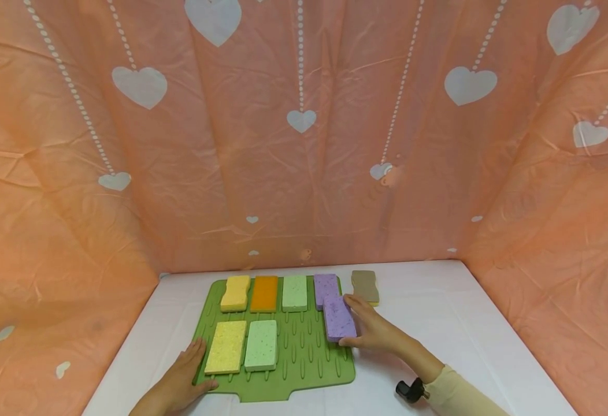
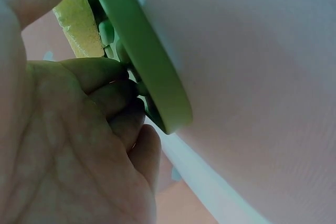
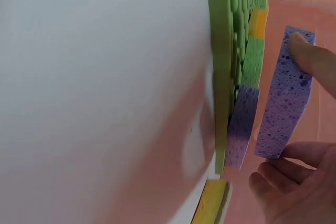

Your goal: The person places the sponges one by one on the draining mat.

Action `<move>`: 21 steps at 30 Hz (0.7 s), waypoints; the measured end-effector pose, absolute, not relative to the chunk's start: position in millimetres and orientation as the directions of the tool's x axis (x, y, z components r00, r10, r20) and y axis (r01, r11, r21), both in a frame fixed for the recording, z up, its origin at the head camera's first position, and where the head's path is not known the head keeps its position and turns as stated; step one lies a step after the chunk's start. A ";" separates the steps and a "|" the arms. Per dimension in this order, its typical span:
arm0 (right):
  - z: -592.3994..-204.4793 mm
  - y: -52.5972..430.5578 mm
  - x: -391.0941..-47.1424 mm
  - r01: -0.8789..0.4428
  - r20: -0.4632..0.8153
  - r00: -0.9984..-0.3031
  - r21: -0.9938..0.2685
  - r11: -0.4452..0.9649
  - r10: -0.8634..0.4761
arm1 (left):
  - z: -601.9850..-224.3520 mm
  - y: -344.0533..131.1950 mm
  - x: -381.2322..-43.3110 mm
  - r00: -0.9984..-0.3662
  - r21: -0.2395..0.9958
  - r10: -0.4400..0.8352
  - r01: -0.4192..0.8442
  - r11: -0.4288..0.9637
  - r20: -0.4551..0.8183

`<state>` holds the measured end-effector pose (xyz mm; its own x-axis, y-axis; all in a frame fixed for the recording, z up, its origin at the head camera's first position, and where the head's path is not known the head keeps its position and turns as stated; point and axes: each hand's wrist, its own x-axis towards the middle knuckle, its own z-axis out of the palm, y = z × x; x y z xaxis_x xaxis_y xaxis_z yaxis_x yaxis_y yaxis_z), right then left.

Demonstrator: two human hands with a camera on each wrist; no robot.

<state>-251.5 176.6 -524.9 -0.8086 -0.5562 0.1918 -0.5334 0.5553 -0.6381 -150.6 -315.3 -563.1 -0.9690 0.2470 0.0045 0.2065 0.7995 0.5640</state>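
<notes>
My right hand [image 1: 369, 328] pinches a purple sponge [image 1: 339, 319] by its ends, between thumb and fingers. In the right wrist view that sponge [image 3: 283, 98] is raised off the green mat [image 3: 220, 77], apart from a second purple sponge [image 3: 243, 127] lying on it. At the mat's left edge rests my left hand [image 1: 179, 378], fingers extended; the left wrist view has its fingertips against the green rim [image 2: 152, 72]. Closest to it lies a speckled yellow sponge [image 1: 226, 346], with a pale green sponge [image 1: 261, 345] alongside.
Along the mat's back row lie a wavy yellow sponge [image 1: 236, 293], an orange sponge [image 1: 264, 293] and another pale green sponge [image 1: 295, 292]. Off the mat, at the back right of the white table [image 1: 439, 323], sits a grey-topped yellow sponge [image 1: 364, 286]. An orange curtain [image 1: 262, 173] surrounds the table.
</notes>
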 end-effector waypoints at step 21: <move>-528.9 124.1 -239.5 -0.564 0.122 -0.765 -0.602 0.565 -0.633 | -537.4 -302.1 -148.2 -0.967 0.495 0.240 0.168 0.853 -0.086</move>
<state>-239.5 124.1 -528.9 -0.7646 -0.6328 0.1223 -0.5639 0.5650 -0.6023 -148.2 -302.1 -537.4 -0.9669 0.2404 -0.0860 0.1680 0.8526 0.4948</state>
